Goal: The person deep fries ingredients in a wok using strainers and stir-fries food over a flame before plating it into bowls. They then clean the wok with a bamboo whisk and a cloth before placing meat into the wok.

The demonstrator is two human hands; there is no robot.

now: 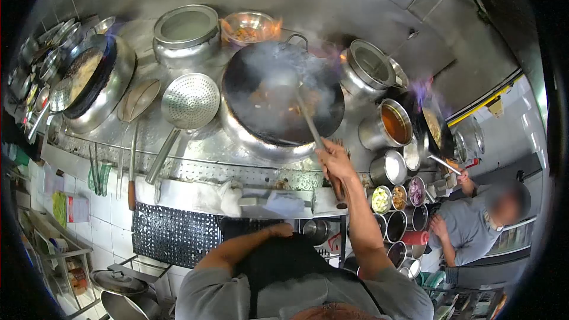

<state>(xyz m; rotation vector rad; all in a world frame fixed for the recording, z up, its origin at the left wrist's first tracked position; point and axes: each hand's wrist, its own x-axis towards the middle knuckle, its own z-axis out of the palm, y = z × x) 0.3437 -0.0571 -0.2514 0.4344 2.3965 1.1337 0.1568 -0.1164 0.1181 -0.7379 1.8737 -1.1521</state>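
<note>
While smoke rises over the large black wok at the middle of the stove tabletop, the right hand reaches forward to its near right side, its grip wrapped around the handle of a ladle. The ladle slants up and left into the wok, its head blurred by the smoke above browned food pieces. The left hand is held low, in front of the black apron; whether its grip is spread or closed, I cannot tell. Left of the wok lies a round perforated skimmer, its handle pointing toward the near edge. Beyond the skimmer stands a wide-rimmed metal pot, and beside that pot a metal bowl with flames around it. To the right of the wok stands a pot of reddish-brown liquid, with small containers of chopped food nearer the body. Farther right, a co-worker grips the handle of another wok.
</note>
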